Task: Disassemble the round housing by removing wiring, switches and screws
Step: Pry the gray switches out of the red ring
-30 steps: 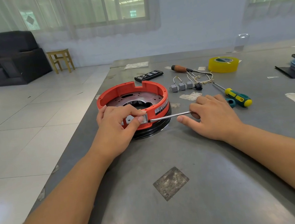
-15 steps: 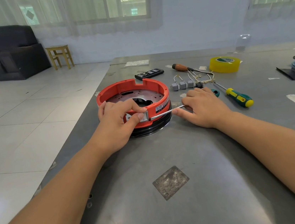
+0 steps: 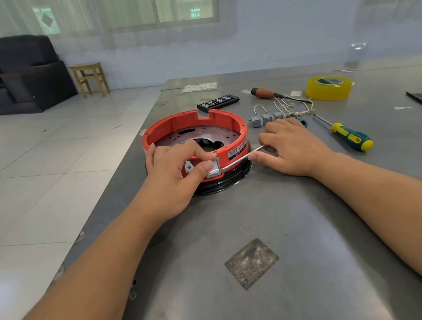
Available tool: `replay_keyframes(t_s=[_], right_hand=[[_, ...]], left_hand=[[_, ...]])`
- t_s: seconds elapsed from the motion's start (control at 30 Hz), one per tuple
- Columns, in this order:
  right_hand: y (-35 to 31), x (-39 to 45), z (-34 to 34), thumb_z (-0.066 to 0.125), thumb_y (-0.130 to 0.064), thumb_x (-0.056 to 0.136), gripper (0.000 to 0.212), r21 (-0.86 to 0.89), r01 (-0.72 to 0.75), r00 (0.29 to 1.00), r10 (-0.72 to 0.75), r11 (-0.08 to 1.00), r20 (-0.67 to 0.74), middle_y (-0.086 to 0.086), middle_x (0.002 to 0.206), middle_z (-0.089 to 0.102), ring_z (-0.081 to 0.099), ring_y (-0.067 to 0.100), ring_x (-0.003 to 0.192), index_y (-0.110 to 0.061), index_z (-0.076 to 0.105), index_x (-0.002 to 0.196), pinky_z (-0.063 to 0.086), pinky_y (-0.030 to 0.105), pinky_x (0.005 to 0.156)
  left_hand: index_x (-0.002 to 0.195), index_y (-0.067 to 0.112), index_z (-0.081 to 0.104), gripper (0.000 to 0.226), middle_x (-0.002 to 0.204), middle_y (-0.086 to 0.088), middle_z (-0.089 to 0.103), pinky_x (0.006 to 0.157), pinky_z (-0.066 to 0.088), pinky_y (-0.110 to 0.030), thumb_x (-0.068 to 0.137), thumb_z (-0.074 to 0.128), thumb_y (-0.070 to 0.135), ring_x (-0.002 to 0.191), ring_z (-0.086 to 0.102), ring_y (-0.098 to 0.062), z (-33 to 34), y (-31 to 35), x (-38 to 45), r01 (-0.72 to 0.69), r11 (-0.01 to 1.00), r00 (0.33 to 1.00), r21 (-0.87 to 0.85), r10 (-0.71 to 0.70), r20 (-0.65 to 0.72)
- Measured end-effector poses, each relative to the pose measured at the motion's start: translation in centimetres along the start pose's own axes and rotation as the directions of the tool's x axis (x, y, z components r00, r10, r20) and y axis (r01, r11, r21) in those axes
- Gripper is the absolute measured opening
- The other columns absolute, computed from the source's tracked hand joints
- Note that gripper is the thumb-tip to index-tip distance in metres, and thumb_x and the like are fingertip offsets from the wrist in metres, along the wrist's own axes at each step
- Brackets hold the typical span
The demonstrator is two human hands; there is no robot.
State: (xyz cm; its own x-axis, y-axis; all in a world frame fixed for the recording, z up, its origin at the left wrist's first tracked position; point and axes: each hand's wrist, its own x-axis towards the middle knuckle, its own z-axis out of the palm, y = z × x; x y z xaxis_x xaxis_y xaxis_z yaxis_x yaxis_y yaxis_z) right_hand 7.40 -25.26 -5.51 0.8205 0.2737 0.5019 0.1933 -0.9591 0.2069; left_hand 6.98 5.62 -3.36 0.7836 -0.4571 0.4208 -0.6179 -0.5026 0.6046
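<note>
Round housing (image 3: 194, 131) under left hand (image 3: 177, 174) fingers (image 3: 206, 166).

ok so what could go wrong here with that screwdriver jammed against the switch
1. The screwdriver tip sits at the edge of the grey switch, right beside the left hand thumb; a slip could jab it.
2. Prying sideways might crack the red housing wall or the switch frame.
3. The right hand pushes toward the housing, which only the left hand steadies; it could skid on the metal table.
</note>
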Motion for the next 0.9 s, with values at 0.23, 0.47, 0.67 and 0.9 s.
replay_keyframes(t_s=[0.23,0.47,0.67,0.9], right_hand=[[-0.5,-0.7,-0.9,0.014,-0.083,0.092,0.073,0.014,-0.047,0.999,0.047,0.999,-0.001,-0.003,0.077,0.045,0.045,0.020,0.078,-0.023,0.048,0.070,0.039,0.041,0.078],[-0.6,-2.5,-1.9,0.015,-0.080,0.094,0.065,0.038,-0.099,0.995,0.098,0.994,0.029,-0.008,0.075,0.042,0.043,0.016,0.076,-0.027,0.045,0.071,0.034,0.036,0.074],[-1.3,-4.0,-2.6,0.021,-0.075,0.094,0.059,0.143,-0.247,0.968,0.250,0.958,-0.007,-0.007,0.071,0.045,0.044,0.017,0.074,-0.027,0.040,0.064,0.028,0.034,0.068],[-2.2,-4.4,-3.5,0.025,-0.056,0.103,0.042,0.099,-0.372,0.921,0.380,0.923,-0.081,-0.008,0.072,0.044,0.045,0.019,0.070,-0.026,0.042,0.079,0.028,0.034,0.063]], left_hand=[[0.095,0.057,0.056,0.022,0.110,0.035,0.049,0.128,0.004,-0.057,0.102,0.062,0.037,0.121,0.033,0.001,0.2,-0.3,-0.2,-0.011,1.000,1.000,-0.006,0.011,-0.019],[0.096,0.059,0.058,0.024,0.106,0.027,0.057,0.124,0.015,-0.061,0.100,0.064,0.037,0.115,0.030,0.027,0.4,-0.8,-0.2,-0.071,0.997,0.995,-0.007,0.070,-0.075],[0.097,0.059,0.060,0.027,0.103,0.025,0.061,0.130,-0.002,-0.048,0.100,0.067,0.034,0.116,0.042,0.013,0.7,-0.8,-0.3,-0.087,0.996,0.989,-0.029,0.083,-0.125],[0.098,0.056,0.063,0.021,0.104,0.027,0.061,0.129,0.005,-0.054,0.099,0.067,0.035,0.116,0.048,-0.002,0.9,-0.9,-0.3,-0.075,0.997,0.988,-0.015,0.072,-0.136]])
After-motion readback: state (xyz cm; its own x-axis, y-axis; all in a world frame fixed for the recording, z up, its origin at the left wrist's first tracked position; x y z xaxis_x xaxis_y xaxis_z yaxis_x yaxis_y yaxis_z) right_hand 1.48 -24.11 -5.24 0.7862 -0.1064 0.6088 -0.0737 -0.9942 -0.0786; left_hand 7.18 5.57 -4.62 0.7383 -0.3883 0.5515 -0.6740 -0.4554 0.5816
